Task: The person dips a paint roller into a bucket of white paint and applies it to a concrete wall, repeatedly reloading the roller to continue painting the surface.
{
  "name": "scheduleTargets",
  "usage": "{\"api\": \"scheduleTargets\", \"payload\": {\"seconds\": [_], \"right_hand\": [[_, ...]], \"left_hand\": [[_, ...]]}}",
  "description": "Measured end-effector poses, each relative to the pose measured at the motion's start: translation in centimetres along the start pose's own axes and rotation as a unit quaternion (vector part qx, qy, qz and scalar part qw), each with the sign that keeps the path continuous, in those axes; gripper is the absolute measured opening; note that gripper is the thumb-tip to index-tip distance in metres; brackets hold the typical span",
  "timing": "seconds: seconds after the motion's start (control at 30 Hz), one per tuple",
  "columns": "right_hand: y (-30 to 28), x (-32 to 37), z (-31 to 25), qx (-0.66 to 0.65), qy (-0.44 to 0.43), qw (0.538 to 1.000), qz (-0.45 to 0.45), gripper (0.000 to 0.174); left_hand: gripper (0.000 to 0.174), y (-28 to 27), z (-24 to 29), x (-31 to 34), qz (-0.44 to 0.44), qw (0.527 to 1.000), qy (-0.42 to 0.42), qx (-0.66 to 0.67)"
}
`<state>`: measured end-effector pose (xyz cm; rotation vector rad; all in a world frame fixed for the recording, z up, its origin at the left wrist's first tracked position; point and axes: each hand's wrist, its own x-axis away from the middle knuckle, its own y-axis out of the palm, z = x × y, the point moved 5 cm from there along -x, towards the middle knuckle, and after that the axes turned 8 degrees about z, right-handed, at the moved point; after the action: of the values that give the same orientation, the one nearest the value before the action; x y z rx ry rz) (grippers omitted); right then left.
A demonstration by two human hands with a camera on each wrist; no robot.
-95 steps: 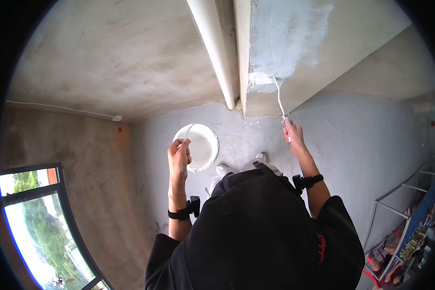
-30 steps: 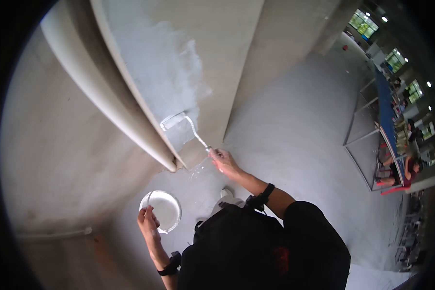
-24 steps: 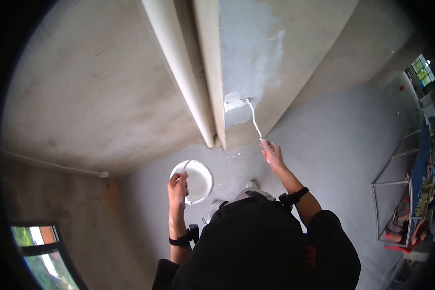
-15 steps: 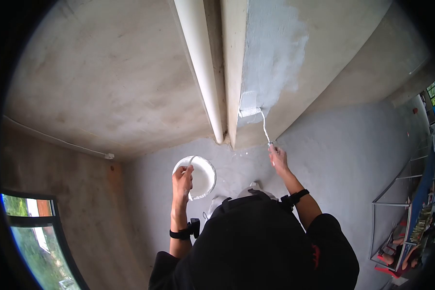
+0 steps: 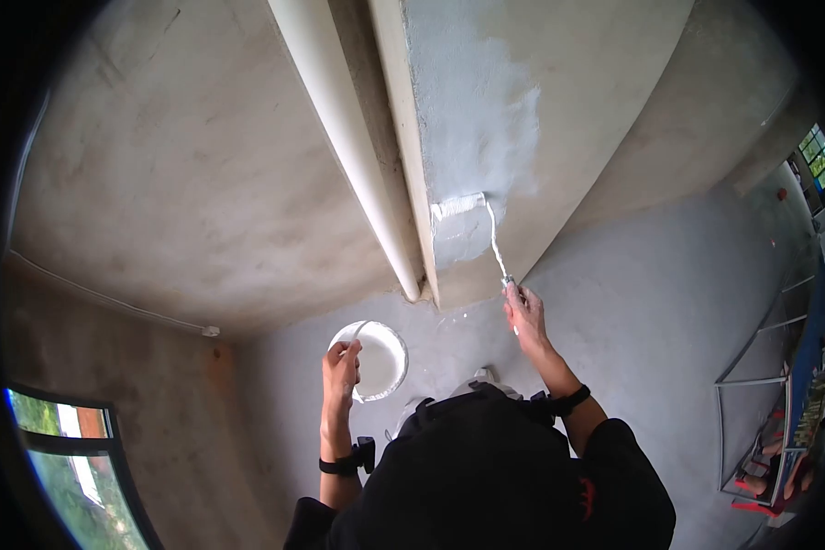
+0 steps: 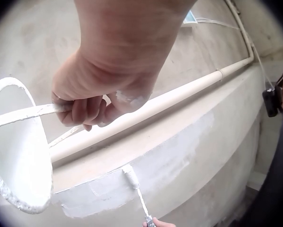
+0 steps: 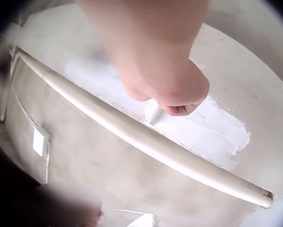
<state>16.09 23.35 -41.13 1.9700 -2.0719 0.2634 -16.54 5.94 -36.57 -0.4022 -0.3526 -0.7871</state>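
Observation:
In the head view my right hand (image 5: 525,316) grips the handle of a paint roller (image 5: 460,205), whose white sleeve lies against the pillar face. Wet grey-white paint (image 5: 463,240) shows just below the sleeve. My left hand (image 5: 341,367) holds up a white bucket (image 5: 402,356) by its bail handle (image 6: 25,115), fingers curled round it. Whitish paint lies inside the bucket. The left wrist view shows a white smear on that hand and the roller (image 6: 131,177) beyond it. From the right wrist, my curled fingers hide most of the roller (image 7: 153,112).
A pale vertical pipe (image 5: 348,147) runs down the corner just left of the pillar (image 5: 596,119). Bare wall (image 5: 202,165) and a window (image 5: 78,467) are to the left. A metal-framed table (image 5: 752,380) with seated people stands far right on the grey floor (image 5: 651,312).
The roller has moved up the pillar face over the last half second, leaving more of the coated strip visible beneath it. My left hand keeps hold of the bucket handle; the head view has shifted.

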Motion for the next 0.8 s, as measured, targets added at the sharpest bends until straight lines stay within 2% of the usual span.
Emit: {"api": "scheduleTargets", "payload": {"seconds": [0.2, 0.4, 0.53, 0.6, 0.63, 0.8], "right_hand": [[1.3, 1.9, -4.8, -0.014, -0.007, 1.000, -0.016, 0.034], [2.2, 2.1, -7.1, -0.018, -0.061, 0.998, -0.025, 0.034], [2.7, 1.5, -5.2, -0.007, -0.047, 0.999, -0.021, 0.034], [3.0, 1.1, -3.6, -0.013, -0.035, 0.999, -0.027, 0.034], [3.1, 0.7, -3.1, -0.001, -0.063, 0.998, -0.026, 0.033], [1.9, -1.4, 1.2, -0.003, -0.042, 0.999, -0.016, 0.030]], "left_hand": [[0.021, 0.1, 0.6, 0.3, -0.025, 1.000, -0.005, -0.004], [0.022, 0.1, 0.2, 0.0, -0.028, 0.999, 0.008, -0.015], [0.028, -0.1, -0.1, -0.2, -0.025, 0.999, 0.005, -0.031], [0.028, -0.1, -0.1, -0.2, -0.024, 0.999, 0.001, -0.027], [0.028, 0.0, 0.0, -0.2, -0.022, 1.000, 0.000, -0.021], [0.027, 0.2, 0.5, 0.1, -0.011, 1.000, -0.010, -0.016]]}}
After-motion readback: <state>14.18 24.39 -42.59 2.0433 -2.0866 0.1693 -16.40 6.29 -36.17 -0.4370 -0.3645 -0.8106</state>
